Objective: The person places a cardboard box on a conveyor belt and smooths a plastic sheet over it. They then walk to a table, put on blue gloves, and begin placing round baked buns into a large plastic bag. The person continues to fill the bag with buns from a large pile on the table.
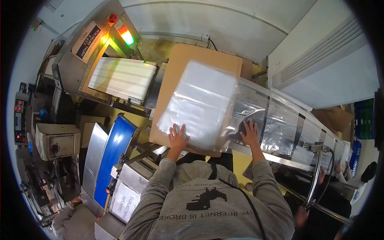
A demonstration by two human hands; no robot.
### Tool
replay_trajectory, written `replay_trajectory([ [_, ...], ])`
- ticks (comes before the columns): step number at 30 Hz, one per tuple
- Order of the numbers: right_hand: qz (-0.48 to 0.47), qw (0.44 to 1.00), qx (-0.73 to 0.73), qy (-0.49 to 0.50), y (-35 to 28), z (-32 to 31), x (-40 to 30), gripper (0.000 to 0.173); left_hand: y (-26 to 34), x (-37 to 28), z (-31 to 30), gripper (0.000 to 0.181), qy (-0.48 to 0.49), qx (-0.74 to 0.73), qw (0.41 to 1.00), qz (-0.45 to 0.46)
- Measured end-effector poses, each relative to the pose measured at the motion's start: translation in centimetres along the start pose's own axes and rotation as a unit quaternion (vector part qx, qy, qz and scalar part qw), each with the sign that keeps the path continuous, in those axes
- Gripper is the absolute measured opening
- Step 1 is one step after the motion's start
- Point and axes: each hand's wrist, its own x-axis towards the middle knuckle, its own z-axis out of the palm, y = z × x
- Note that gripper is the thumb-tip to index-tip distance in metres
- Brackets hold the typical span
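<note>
A stack of clear plastic bags [201, 102] lies on a flat cardboard sheet [177, 63] in front of me. My left hand [177, 138] rests on the near left corner of the stack, its fingers spread. To the right, my right hand [250, 133] lies with fingers apart on a clear plastic bag [250, 102] over the dark conveyor belt. Neither hand is closed around anything. More clear bags [280, 127] lie along the conveyor farther right.
A metal detector [69, 72] with a white belt [121, 78] and a lit signal lamp [126, 35] stands at the upper left. Below it is a blue belt [115, 162]. A metal post [315, 177] rises at the right, near other people's hands [339, 168].
</note>
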Motion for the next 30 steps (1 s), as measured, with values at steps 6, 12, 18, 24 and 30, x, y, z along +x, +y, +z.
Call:
replay_trajectory([
  [6,0.203,0.971,0.051,0.111,5.6,-1.7,1.4,0.071,0.3,-0.3,0.2,0.077,0.013,0.001,1.0,0.017],
  [12,0.382,0.909,0.142,0.091,13.4,1.7,-2.1,0.078,0.9,-0.9,-0.5,0.077,-0.009,0.001,1.0,-0.002],
  [18,0.425,0.887,0.154,0.094,17.5,1.4,-4.9,0.074,0.7,-0.7,-0.7,0.078,-0.016,-0.002,1.0,-0.002],
  [24,0.342,0.889,0.072,0.297,15.7,0.2,-4.6,0.057,0.7,-0.4,-0.2,0.079,-0.017,0.001,1.0,0.008],
  [30,0.136,0.957,0.124,0.225,-1.4,2.8,-3.4,0.054,0.6,-0.5,0.1,0.08,-0.02,-0.011,1.0,0.008],
])
